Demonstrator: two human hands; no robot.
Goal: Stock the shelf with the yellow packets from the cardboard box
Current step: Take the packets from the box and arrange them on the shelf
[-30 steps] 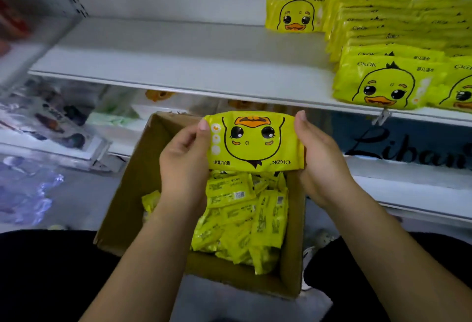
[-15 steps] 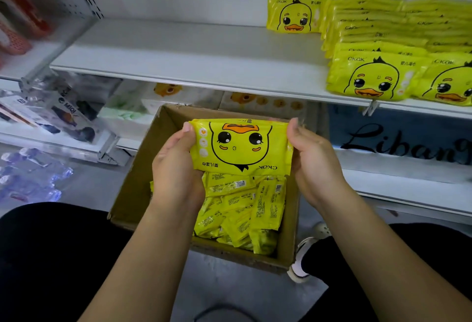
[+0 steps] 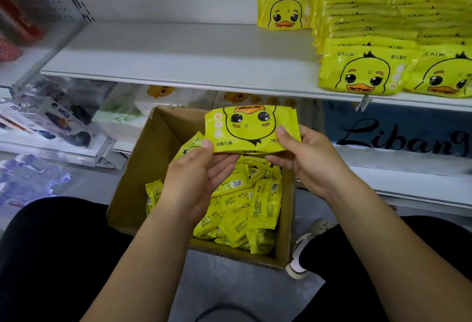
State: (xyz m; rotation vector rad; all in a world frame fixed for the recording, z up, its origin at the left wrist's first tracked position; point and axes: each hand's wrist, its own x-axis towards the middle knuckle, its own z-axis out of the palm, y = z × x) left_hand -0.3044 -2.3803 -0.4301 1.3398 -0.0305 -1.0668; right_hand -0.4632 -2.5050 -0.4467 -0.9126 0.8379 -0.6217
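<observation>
A yellow duck-face packet (image 3: 249, 128) is held upside down above the open cardboard box (image 3: 143, 165). My left hand (image 3: 198, 176) pinches its lower left edge with the thumb on top. My right hand (image 3: 310, 156) grips its lower right corner, thumb over the front. Several more yellow packets (image 3: 245, 206) lie loose inside the box. On the white shelf (image 3: 184, 58), stacks of the same packets (image 3: 370, 71) fill the right end, and one packet (image 3: 286, 11) stands against the back wall.
The shelf's left and middle stretch is bare. A lower shelf (image 3: 408, 181) runs behind the box with a dark lettered banner (image 3: 398, 135). Boxed goods (image 3: 58, 119) sit at the left. My dark-clothed knees flank the box, with a shoe (image 3: 304, 252) at its right.
Both hands have slid from the packet's sides to its lower edge, and the packet now tilts flatter, face up. The view has shifted, so the box sits further right.
</observation>
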